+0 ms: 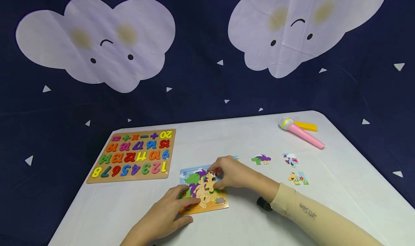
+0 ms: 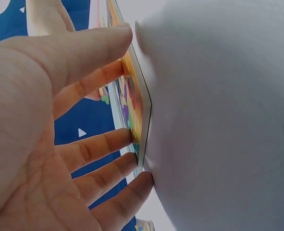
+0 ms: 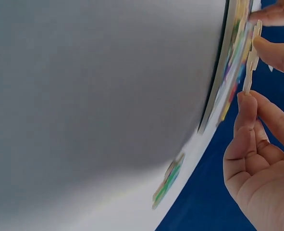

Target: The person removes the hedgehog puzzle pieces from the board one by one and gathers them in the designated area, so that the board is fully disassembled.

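Note:
A picture puzzle in a shallow tray (image 1: 222, 205) lies on the white table, showing a cartoon figure with purple hair. My left hand (image 1: 165, 210) rests at its near left side, and the fingers (image 2: 101, 144) reach straight over the edge in the left wrist view. With thumb and fingers, my right hand (image 1: 234, 172) pinches a beige puzzle piece (image 1: 210, 184) just above the picture. Seen edge-on in the right wrist view, that puzzle piece (image 3: 251, 60) is held apart from the tray. Part of the picture is hidden under both hands.
Loose puzzle pieces (image 1: 262, 159) lie right of the tray, one partly behind my right hand. A wooden number board (image 1: 129, 180) is at left. Far right lie a pink toy microphone (image 1: 304, 135) and a yellow block (image 1: 307, 126). A black object (image 1: 264, 204) sits by my right wrist.

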{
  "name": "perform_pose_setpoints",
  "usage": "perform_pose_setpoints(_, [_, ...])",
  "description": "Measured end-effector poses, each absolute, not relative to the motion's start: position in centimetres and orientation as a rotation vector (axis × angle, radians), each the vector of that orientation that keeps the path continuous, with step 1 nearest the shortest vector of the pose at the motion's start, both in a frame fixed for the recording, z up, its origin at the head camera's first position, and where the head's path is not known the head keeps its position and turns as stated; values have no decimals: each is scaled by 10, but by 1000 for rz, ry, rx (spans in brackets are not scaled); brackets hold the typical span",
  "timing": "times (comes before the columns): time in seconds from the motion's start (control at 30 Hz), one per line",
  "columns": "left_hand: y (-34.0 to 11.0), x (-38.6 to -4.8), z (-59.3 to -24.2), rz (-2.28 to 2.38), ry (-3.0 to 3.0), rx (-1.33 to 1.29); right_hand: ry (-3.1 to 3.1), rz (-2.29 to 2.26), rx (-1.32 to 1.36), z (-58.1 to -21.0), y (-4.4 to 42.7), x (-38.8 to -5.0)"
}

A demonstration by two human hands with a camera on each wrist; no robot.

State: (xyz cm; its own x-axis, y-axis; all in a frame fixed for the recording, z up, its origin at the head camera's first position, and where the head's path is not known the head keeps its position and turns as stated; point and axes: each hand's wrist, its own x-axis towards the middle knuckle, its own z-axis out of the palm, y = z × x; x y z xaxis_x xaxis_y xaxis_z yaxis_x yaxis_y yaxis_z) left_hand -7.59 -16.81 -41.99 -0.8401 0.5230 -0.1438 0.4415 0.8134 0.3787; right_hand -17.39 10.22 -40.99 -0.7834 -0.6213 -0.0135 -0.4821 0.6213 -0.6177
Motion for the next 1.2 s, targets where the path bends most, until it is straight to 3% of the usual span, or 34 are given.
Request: perform_pose_setpoints(1.2, [-164, -77, -420, 446, 2842, 772, 2764, -923, -752, -406, 263, -157])
